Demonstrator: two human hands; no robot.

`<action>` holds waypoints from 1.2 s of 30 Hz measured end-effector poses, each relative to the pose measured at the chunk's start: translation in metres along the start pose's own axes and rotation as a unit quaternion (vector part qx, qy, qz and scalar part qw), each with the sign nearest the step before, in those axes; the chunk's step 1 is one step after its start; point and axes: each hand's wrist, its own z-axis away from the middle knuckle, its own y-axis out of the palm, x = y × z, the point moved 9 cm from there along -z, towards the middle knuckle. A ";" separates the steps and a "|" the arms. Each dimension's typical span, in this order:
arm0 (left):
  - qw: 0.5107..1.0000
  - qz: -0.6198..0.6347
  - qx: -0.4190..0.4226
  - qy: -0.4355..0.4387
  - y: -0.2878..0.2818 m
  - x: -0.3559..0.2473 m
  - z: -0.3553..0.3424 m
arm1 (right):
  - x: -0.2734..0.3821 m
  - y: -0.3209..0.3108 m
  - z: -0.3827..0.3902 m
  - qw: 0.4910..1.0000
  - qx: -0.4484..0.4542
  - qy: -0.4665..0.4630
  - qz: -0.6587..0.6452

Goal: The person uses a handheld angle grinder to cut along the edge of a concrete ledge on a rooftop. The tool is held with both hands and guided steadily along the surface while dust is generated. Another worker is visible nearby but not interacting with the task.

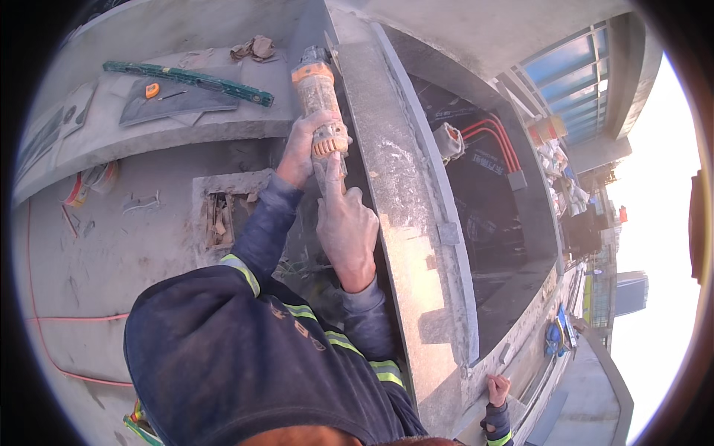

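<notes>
An orange and grey power tool that looks like an angle grinder (318,97), coated in dust, stands lengthwise against the side of a long concrete ledge (405,186). Its metal head is at the far end, close to the ledge's edge; I cannot make out the disc clearly. My left hand (303,146) is wrapped round the tool's body from the left. My right hand (347,232) is closed at the rear end, with its index finger stretched along it. Both hands are dusty, and dark sleeves with reflective bands cover my arms.
A green spirit level (190,80), an orange tape measure (152,91) and a crumpled brown cloth (256,49) lie on a ledge at the far left. Red conduits (500,143) bend beyond the concrete ledge. Another person's hand (498,388) rests at the lower right. A red cable (82,319) runs across the floor.
</notes>
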 end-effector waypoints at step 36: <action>1.000 -0.015 -0.010 -0.004 0.005 -0.011 0.018 | 0.008 -0.006 0.014 1.000 -0.004 0.002 -0.013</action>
